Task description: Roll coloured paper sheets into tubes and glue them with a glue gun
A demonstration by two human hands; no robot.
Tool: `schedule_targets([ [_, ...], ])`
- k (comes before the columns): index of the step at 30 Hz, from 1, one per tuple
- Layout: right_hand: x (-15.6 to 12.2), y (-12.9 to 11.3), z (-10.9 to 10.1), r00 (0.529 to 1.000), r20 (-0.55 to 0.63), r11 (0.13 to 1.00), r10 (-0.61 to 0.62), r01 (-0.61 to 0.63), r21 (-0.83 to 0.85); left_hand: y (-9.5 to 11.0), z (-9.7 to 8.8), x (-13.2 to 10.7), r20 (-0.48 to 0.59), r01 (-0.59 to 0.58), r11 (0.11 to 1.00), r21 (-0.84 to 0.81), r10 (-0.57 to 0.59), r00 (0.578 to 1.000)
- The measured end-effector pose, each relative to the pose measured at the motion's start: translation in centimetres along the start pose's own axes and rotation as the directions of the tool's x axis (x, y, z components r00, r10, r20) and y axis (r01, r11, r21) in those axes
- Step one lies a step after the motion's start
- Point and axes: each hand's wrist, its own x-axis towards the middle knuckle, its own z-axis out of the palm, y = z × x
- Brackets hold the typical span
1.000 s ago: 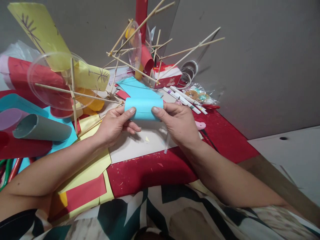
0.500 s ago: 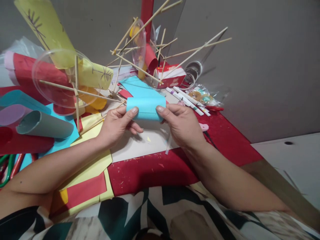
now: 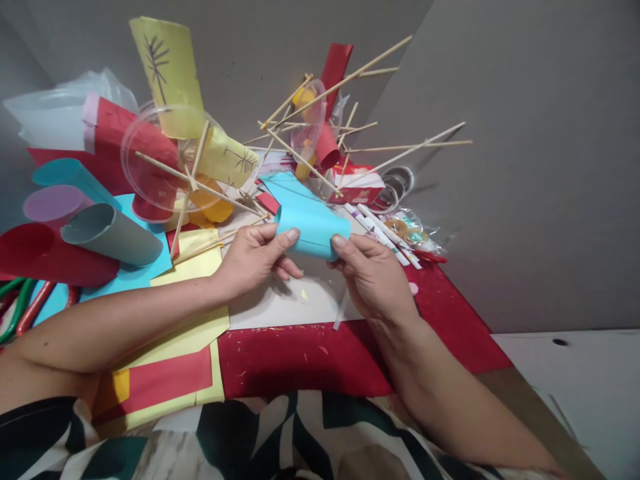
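Observation:
Between my two hands is a blue paper tube (image 3: 313,230), held slightly tilted, its right end lower. My left hand (image 3: 255,260) pinches its left end with the thumb on top; the other fingers curl below. At the right end, my right hand (image 3: 373,273) grips it, thumb on the front edge and fingers behind. A seam line runs along the tube's near side. Under the hands lies a white sheet (image 3: 280,307) with a small yellow paper scrap. Just behind the tube is a flat blue paper piece (image 3: 290,190).
Coloured paper tubes (image 3: 115,233) stand at left, near scissors handles (image 3: 23,310). Behind are stick frames (image 3: 193,177) with clear plastic discs and yellow rolls. A red box (image 3: 357,190), markers (image 3: 383,233) and a plastic bag (image 3: 415,227) lie at back right. Red cloth (image 3: 300,363) covers the table.
The view has shifted, so the background sits further right and lower. The blue tube has tilted, its right end dropping; both hands still hold it.

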Motion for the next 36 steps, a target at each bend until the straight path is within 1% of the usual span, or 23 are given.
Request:
schedule_targets([
  [7, 0.12, 0.07, 0.32, 0.999, -0.036, 1.000, 0.007, -0.007, 0.005, -0.09, -0.22, 0.09, 0.020, 0.034, 0.999, 0.012, -0.034, 0.999],
  [11, 0.14, 0.05, 0.38, 1.000, -0.028, 1.000, 0.013, -0.012, 0.026, -0.01, -0.22, 0.19, 0.025, 0.037, 0.999, 0.017, -0.038, 0.999],
  [15, 0.09, 0.04, 0.37, 1.000, -0.016, 0.999, 0.007, -0.007, 0.038, 0.14, -0.22, 0.27, 0.021, 0.048, 0.999, -0.012, -0.048, 0.999],
  [22, 0.13, 0.25, 0.18, 1.000, -0.007, 0.999, -0.028, 0.028, 0.040, 0.29, -0.37, 0.58, 0.025, 0.125, 0.990, -0.070, -0.123, 0.992],
  [27, 0.04, 0.17, 0.14, 1.000, 0.012, 1.000, -0.020, 0.020, 0.018, 0.39, -0.39, 0.88, 0.003, 0.197, 0.975, -0.099, -0.198, 0.980],
  [32, 0.06, 0.37, 0.06, 1.000, 0.014, 1.000, -0.016, 0.016, -0.005, 0.62, -0.17, 0.85, -0.010, 0.215, 0.971, -0.107, -0.217, 0.976],
  [36, 0.12, 0.50, -0.04, 0.998, -0.017, 0.998, -0.056, 0.055, -0.038, 0.65, -0.04, 0.86, -0.046, 0.232, 0.966, -0.116, -0.238, 0.970],
])
